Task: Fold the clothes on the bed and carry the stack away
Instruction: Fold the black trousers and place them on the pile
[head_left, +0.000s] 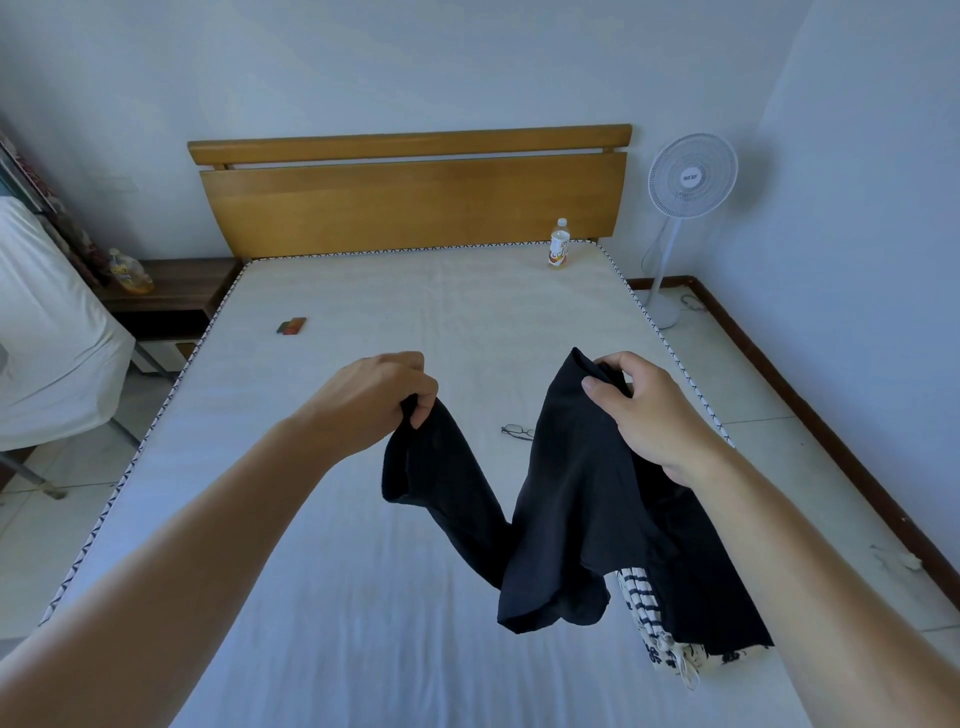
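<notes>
A black garment (561, 499) hangs in the air over the white bed (322, 545), sagging in the middle. My left hand (379, 395) pinches its left corner. My right hand (644, 410) grips its right upper edge, thumb on the front of the cloth. Under the garment's lower right part lies a small pile of clothes on the bed: a striped piece (641, 597) and a cream patterned piece (685, 657), both partly hidden by black fabric.
A pair of glasses (517, 432) lies on the mattress just beyond the garment. A bottle (559, 244) stands near the wooden headboard (410, 202). A small dark object (292, 326) lies at the left. A fan (691, 179) stands right of the bed, a nightstand (171, 291) on its left.
</notes>
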